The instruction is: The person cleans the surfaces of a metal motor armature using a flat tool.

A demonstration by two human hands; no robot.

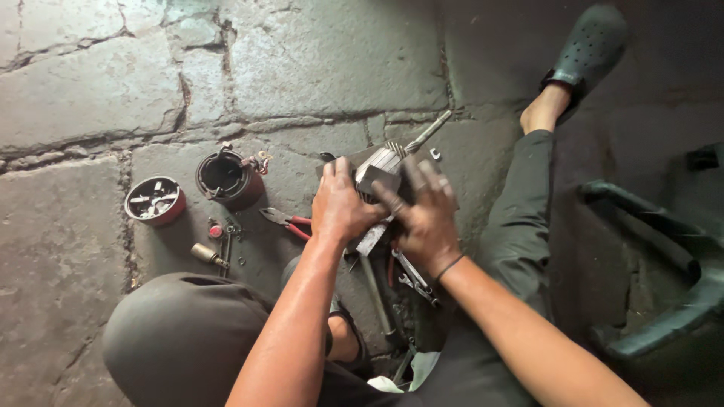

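Both hands, left hand (341, 205) and right hand (424, 215), grip a ribbed metal motor part (381, 167).

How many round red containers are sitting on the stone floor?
2: a shallow round red tin holding small metal parts at far left, and a taller dark-red cylindrical housing just right of it. Others may be hidden.

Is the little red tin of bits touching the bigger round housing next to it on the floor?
Apart. The head view shows a strip of bare stone floor between the red tin and the round housing.
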